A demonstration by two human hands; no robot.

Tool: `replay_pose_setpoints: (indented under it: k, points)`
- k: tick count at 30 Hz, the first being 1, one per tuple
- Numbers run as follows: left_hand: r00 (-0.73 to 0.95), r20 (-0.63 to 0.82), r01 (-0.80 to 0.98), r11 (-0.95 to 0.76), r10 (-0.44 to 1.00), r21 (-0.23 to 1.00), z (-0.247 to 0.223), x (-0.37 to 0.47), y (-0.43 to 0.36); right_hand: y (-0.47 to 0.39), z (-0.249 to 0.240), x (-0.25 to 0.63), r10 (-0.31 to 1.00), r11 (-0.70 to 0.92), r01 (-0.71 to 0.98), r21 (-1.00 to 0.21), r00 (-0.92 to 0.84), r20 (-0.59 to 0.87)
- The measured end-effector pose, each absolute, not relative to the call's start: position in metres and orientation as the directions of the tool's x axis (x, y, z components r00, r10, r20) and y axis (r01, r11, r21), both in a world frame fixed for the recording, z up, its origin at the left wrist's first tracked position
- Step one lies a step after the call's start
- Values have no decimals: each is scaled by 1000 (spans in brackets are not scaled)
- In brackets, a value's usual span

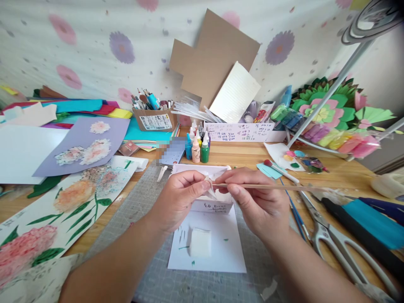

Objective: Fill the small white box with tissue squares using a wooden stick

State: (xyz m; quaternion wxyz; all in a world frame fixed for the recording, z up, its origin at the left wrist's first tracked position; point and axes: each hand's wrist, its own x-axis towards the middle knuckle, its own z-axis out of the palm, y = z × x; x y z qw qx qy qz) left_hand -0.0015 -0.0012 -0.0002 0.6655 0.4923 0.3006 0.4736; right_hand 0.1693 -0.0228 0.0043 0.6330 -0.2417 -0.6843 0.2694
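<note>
My left hand pinches a small, folded piece of thin white paper between thumb and fingers. A thin wooden stick lies across my right hand, gripped near its front end by thumb and fingertips. The stick's tip meets the white piece; whether it goes inside cannot be made out. Directly behind and below both hands is a white open box with handwriting on its front. Nearer to me, a small stack of white squares rests on a white sheet with green paint marks.
A grey cutting mat covers the table's middle. Scissors and paintbrushes lie at right. Paint bottles stand behind the box. Flower artwork spreads at left. A lamp arm slants across the right side.
</note>
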Motion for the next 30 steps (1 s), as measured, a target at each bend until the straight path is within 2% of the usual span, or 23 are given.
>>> replay_pose_setpoints:
  k: [12,20,30]
  points:
    - [366,44,-359,98,930,928,3,0,-1,-23,4,170,707,701,-57,-711,-74,703]
    - [352,21,-340,107,936,934,2,0,-1,-22,8,170,665,746,24,-665,-86,742]
    - [354,14,-338,114,935,934,2,0,-1,-21,6,170,664,745,2,-667,-95,742]
